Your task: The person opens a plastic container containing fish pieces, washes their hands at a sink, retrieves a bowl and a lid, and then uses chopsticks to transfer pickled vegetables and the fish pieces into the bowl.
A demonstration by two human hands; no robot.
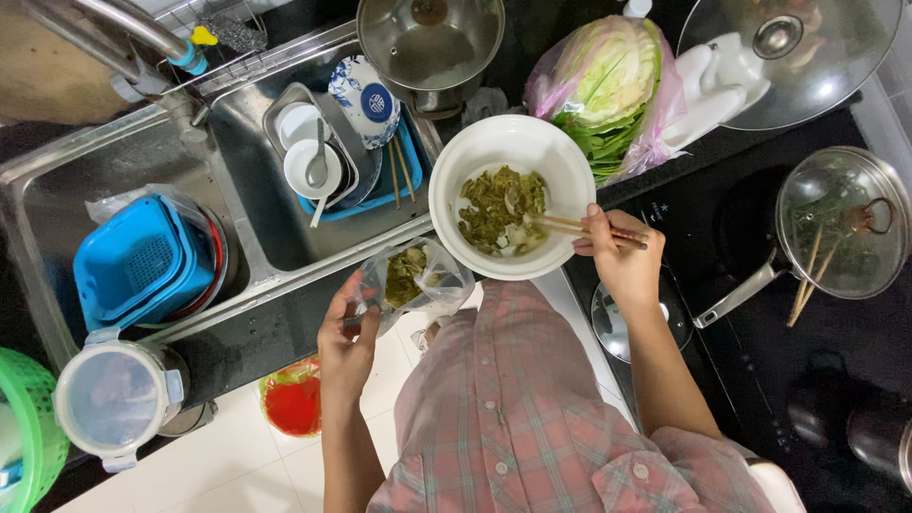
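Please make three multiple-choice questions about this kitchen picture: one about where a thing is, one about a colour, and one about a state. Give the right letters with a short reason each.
1. Where are the tips of the chopsticks in the right hand?
A. In the white bowl
B. In the sink
C. On the floor

2. What colour is the slotted basket lying in the left basin of the sink?
A. Red
B. Blue
C. Yellow

3. What state is the pan on the stove in?
A. Uncovered
B. Upside down
C. Covered with a glass lid

Answers:
1 A: the chopstick tips rest among the green vegetables inside the bowl.
2 B: the basket's plastic is plainly blue.
3 C: a clear lid with a knob sits on the pan.

Meanwhile the left hand holds a clear plastic bag with greens beside the bowl.
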